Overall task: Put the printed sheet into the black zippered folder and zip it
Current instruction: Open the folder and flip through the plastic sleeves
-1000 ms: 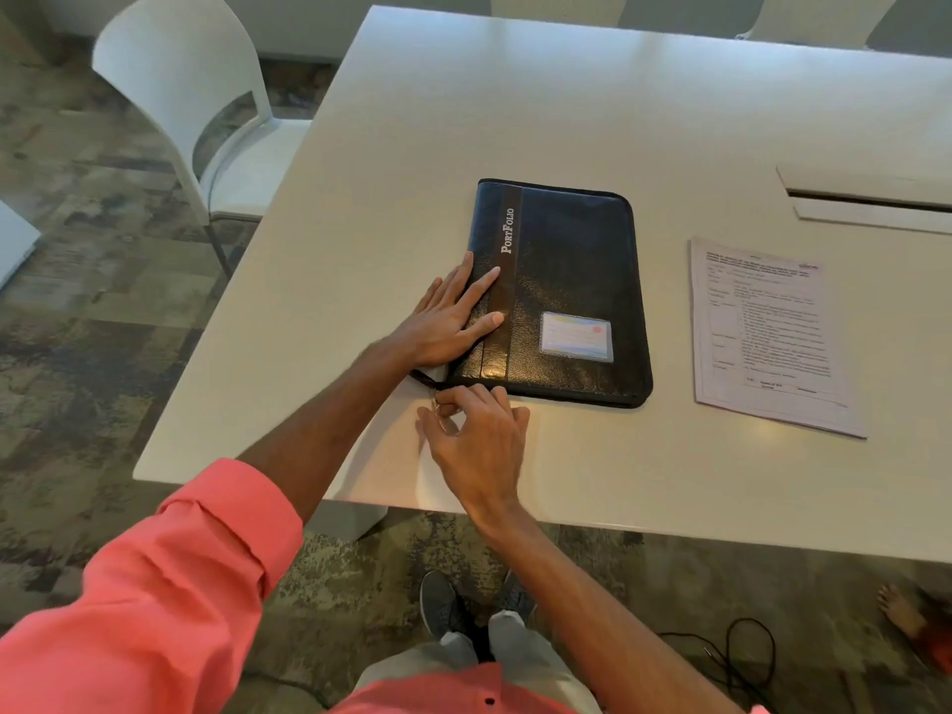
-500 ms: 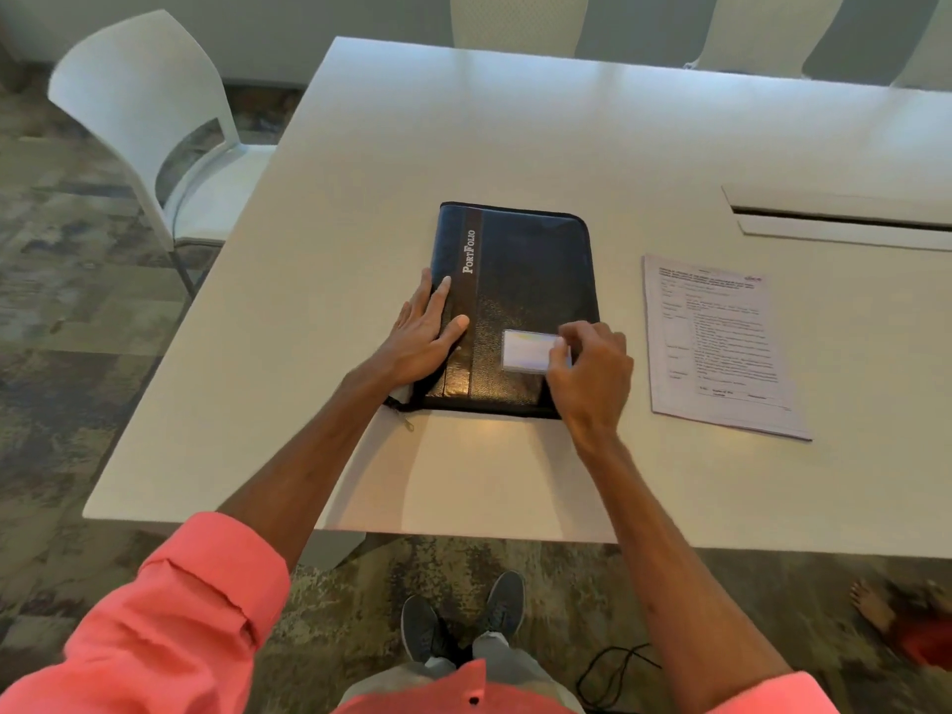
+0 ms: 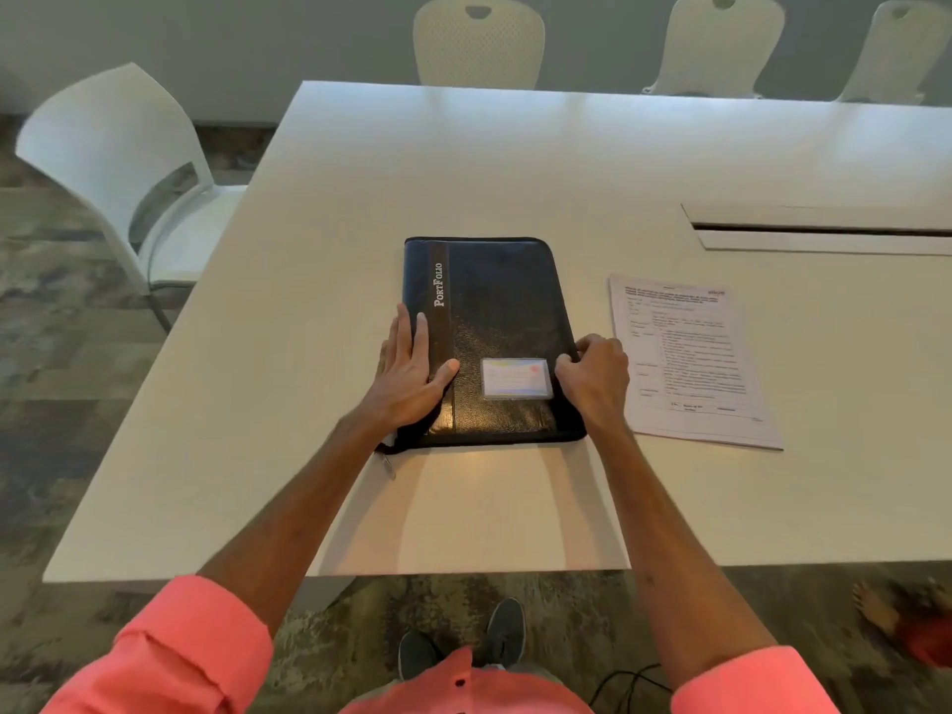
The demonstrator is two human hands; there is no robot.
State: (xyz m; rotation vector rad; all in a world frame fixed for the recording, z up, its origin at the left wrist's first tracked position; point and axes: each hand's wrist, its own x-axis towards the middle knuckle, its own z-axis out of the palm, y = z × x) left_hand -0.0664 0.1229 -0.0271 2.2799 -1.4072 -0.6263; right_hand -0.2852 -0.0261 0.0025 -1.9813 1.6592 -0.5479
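The black zippered folder (image 3: 494,311), marked "PortFolio", lies flat and closed on the white table (image 3: 515,162), with a small card window near its lower right. My left hand (image 3: 409,376) rests flat on its spine side, fingers spread. My right hand (image 3: 597,378) curls its fingers around the folder's right edge. A zipper pull (image 3: 387,463) hangs loose at the lower left corner. The printed sheet (image 3: 690,358) lies flat on the table just right of the folder, untouched.
A cable slot with a lid (image 3: 824,231) is set in the table at the right. White chairs stand at the left (image 3: 123,162) and along the far side (image 3: 479,41). The table's near edge is close to my body. A cable (image 3: 626,682) lies on the floor.
My right hand went from the folder's lower left corner, across the card window, to the folder's right edge. My left hand stayed flat on the spine side. The camera tilted up.
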